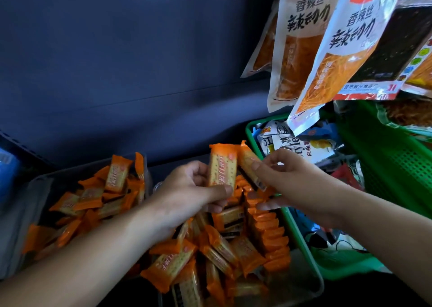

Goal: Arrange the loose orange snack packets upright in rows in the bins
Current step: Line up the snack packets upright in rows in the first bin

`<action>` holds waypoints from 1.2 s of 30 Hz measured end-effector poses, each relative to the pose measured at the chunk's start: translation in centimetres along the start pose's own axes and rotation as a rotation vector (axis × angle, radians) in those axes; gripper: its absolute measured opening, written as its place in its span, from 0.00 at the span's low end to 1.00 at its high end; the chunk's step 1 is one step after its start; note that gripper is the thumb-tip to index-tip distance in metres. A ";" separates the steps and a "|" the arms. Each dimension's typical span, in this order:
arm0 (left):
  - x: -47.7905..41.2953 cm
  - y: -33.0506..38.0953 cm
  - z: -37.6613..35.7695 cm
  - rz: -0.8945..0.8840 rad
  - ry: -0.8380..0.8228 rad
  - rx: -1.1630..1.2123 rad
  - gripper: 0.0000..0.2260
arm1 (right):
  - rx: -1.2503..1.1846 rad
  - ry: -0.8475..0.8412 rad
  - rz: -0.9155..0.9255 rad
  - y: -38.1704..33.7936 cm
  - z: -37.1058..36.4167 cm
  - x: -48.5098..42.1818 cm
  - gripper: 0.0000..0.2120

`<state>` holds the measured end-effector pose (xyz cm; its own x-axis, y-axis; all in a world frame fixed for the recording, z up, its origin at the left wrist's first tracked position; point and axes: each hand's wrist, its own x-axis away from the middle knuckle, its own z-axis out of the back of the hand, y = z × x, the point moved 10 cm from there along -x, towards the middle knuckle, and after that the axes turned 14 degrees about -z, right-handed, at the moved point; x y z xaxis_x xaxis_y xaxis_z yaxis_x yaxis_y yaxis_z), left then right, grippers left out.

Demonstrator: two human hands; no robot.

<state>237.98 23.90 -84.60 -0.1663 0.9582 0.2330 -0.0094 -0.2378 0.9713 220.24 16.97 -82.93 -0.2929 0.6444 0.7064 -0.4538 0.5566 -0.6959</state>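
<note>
My left hand (pixel 194 194) grips an orange cracker packet (pixel 222 164) upright above the right clear bin (pixel 311 276). My right hand (pixel 287 183) pinches a second orange packet (pixel 251 166) that leans against the first. Below them the right bin holds several loose orange packets (pixel 210 253), and a row of upright packets (pixel 268 234) stands along its right side. The left clear bin (pixel 18 213) holds a jumbled heap of the same packets (pixel 93 197), one standing upright at the back.
A green plastic basket (pixel 383 166) with mixed snack bags sits right of the bins. Large white and orange snack bags (pixel 327 38) hang overhead at the upper right. A dark blue shelf back panel (pixel 140 61) rises behind the bins.
</note>
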 end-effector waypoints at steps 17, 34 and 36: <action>0.1 1.5 -0.5 -0.128 -0.029 -0.014 0.11 | -0.062 0.170 0.128 -0.8 2.3 -0.3 0.29; 0.0 0.7 -1.9 -0.146 -0.038 0.016 0.06 | -0.297 -0.042 -0.051 0.5 0.8 -1.0 0.12; 0.0 1.0 -2.1 -0.203 -0.038 -0.095 0.06 | -0.294 -0.088 -0.047 0.3 0.6 -0.6 0.16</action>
<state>235.89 23.35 -83.73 -0.1144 0.9928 0.0361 -0.1326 -0.0513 0.9898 219.83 16.42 -83.49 -0.3550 0.5740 0.7379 -0.2091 0.7206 -0.6611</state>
